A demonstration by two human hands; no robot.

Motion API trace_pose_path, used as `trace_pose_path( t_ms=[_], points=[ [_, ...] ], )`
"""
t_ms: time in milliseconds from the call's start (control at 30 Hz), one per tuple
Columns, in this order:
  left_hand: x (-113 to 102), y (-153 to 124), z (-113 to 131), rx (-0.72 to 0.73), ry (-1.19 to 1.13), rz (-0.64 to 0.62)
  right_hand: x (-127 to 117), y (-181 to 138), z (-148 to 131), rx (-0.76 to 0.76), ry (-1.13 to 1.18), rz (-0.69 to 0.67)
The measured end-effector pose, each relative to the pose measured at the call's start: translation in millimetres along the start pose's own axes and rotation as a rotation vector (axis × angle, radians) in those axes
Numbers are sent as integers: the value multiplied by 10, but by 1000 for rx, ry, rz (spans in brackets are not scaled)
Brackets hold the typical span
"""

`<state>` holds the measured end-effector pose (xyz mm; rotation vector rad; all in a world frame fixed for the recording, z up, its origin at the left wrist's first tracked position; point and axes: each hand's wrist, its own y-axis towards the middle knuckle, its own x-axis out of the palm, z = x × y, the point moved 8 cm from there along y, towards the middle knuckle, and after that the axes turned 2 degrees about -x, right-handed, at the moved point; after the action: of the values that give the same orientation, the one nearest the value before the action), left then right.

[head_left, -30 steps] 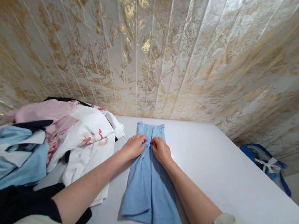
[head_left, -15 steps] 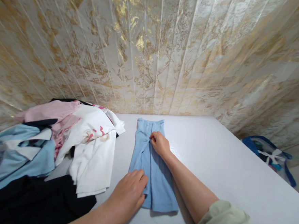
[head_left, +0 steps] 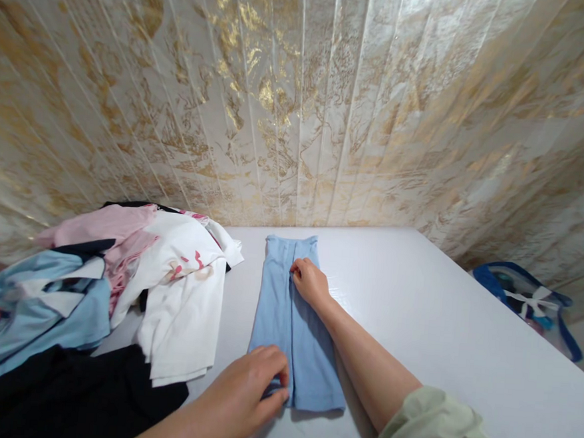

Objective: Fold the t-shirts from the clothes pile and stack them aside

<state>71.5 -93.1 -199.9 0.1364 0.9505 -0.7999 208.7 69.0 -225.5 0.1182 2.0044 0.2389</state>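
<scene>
Currently, one blue garment [head_left: 274,298] lying lengthwise on one tabletop [head_left: 396,300], two hands attending it: right hand [head_left: 310,282] angling in from right, grip pinching centre fold; left hand [head_left: 250,391] curving over near hem, grip half-curled, hold unclear.

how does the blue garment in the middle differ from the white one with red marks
Colour: the blue garment looks plain, while the white garment has red marks.
Pose: the blue garment lies in a long, fairly flat strip; the white garment is bunched in the pile of clothes.
Handling: the left hand and right hand are at the blue garment, neither at the white garment.
Shared: both are cloth, on the same table.
</scene>
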Motion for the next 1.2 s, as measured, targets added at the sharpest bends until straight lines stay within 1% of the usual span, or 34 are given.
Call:
trace_pose_path(
  t_ms=[67, 133, 200, 267, 333, 367, 433, 467, 567, 667, 733, 800, 867, 900, 967, 1000, 1133, 1200],
  points=[
    [-169, 75, 12, 15, -2, 49, -14, 7, 2, -7, 20, 10],
    [-417, 248, -26, 30, 47, 158, -47, 19, 8, -15, 40, 34],
    [-666, 511, -138, 35, 140, 294, -92, 31, 15, -18, 34, 72],
    [-841, 822, -324, 13, 239, 420, -111, 34, 8, -28, -4, 94],
    [-896, 1119, -522, -12, 339, 503, -68, 27, -22, -58, -50, 77],
    [-868, 1251, -609, -16, 390, 509, -26, 19, -37, -73, -71, 57],
    [-738, 1452, -779, -51, 461, 459, 61, 0, -49, -81, -104, 26],
    [-675, 1506, -846, -72, 478, 441, 93, -8, -45, -74, -116, 21],
    [-540, 1544, -955, -100, 489, 406, 132, -8, -24, -55, -119, 27],
    [-533, 1505, -949, -65, 464, 422, 93, 15, 0, -45, -90, 48],
    [-614, 1462, -928, -34, 427, 497, 51, 27, 14, -39, -70, 66],
    [-760, 1395, -953, -60, 369, 637, 17, 29, 20, -38, -57, 82],
    [-899, 1318, -1058, -177, 297, 770, -8, 30, 24, -30, -48, 88],
    [-940, 1291, -1120, -246, 266, 805, -20, 37, 31, -19, -46, 88],
    [-962, 1282, -1197, -330, 239, 811, -45, 77, 48, 14, -50, 77],
    [-956, 1294, -1204, -336, 242, 799, -55, 115, 55, 31, -54, 61],
    [-917, 1336, -1168, -289, 255, 779, -57, 382, 75, 123, -78, -51],
    [-901, 1341, -1158, -271, 250, 771, -43, 545, 83, 190, -98, -80]
  ],
)
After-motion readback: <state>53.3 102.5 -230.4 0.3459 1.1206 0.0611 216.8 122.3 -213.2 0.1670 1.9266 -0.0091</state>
